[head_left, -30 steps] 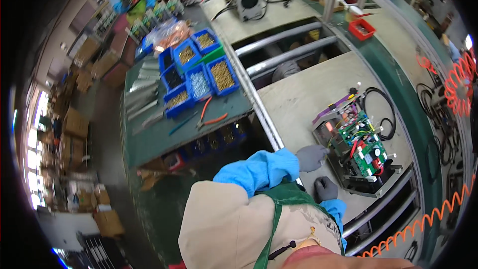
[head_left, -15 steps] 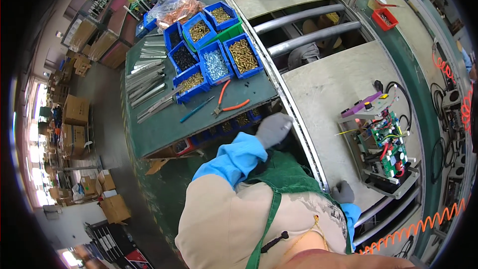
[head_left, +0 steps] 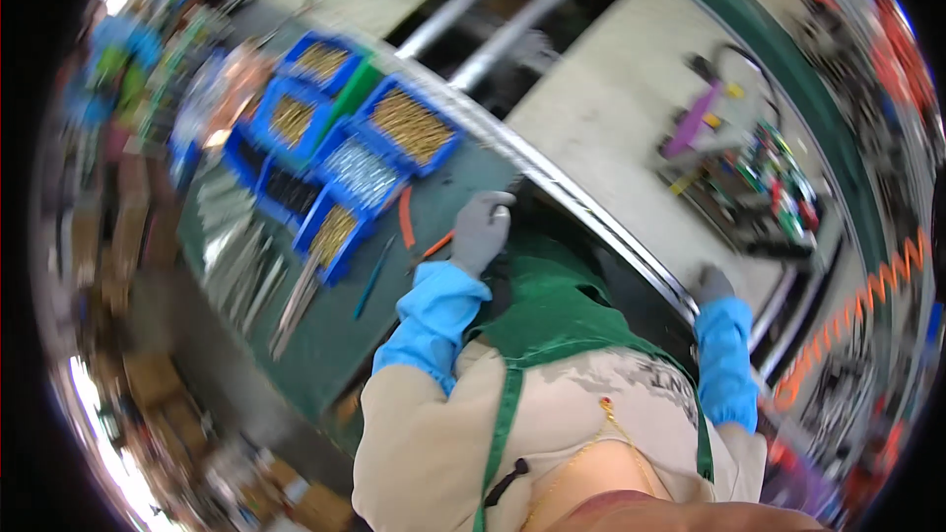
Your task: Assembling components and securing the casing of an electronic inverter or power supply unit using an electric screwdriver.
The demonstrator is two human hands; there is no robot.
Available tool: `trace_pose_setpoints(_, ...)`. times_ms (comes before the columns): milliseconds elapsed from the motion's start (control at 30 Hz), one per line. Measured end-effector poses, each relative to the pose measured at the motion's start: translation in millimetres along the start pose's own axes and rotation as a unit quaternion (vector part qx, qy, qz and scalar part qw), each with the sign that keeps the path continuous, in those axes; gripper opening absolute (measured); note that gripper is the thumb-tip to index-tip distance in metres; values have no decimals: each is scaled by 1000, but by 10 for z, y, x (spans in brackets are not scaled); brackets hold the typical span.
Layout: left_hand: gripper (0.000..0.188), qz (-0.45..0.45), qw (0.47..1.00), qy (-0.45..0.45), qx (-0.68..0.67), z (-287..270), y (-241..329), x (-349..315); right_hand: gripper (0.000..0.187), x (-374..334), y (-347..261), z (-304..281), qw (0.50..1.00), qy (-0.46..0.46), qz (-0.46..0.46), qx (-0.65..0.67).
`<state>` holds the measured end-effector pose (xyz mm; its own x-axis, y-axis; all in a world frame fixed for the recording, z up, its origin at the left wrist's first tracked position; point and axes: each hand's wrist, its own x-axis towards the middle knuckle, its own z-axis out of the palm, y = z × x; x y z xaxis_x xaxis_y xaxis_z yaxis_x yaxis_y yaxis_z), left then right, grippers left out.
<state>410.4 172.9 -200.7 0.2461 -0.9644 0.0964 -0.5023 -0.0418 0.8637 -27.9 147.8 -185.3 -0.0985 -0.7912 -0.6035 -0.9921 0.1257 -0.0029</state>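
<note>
My left hand (head_left: 481,229), in a grey glove with a blue sleeve, is over the green-topped bench near its edge. Its fingers are curled together; whatever they may hold is hidden. Close beside it lie orange-handled pliers (head_left: 408,219) and a thin blue pen-like tool (head_left: 372,278). Small dark bits (head_left: 516,181) are by its fingertips. My right hand (head_left: 711,284), also grey-gloved, is at the metal rail (head_left: 591,217) on the right, its fingers blurred and partly hidden. Beyond it a metal-framed unit with a green circuit board (head_left: 774,172) stands on a pale board (head_left: 601,89).
Blue bins hold brass screws (head_left: 412,125), silvery parts (head_left: 361,172) and black parts (head_left: 290,191). Metal strips (head_left: 232,246) lie on the bench's left. Rollers (head_left: 532,20) lie beyond the rail. An orange coiled hose (head_left: 852,320) hangs at right. A blurred co-worker (head_left: 123,54) is at far left.
The view has turned and is blurred. My left hand has come from below the bench edge to over the bench beside the pliers. More of my right forearm shows.
</note>
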Motion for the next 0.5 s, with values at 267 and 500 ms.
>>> trace_pose_setpoints(267,24,-20,992,-106,-61,250,107,196,45,-191,-301,-213,991,-17,129,40)
trace_pose_setpoints(500,17,31,980,-181,-79,467,105,43,38,-217,-76,-2,993,31,87,75)
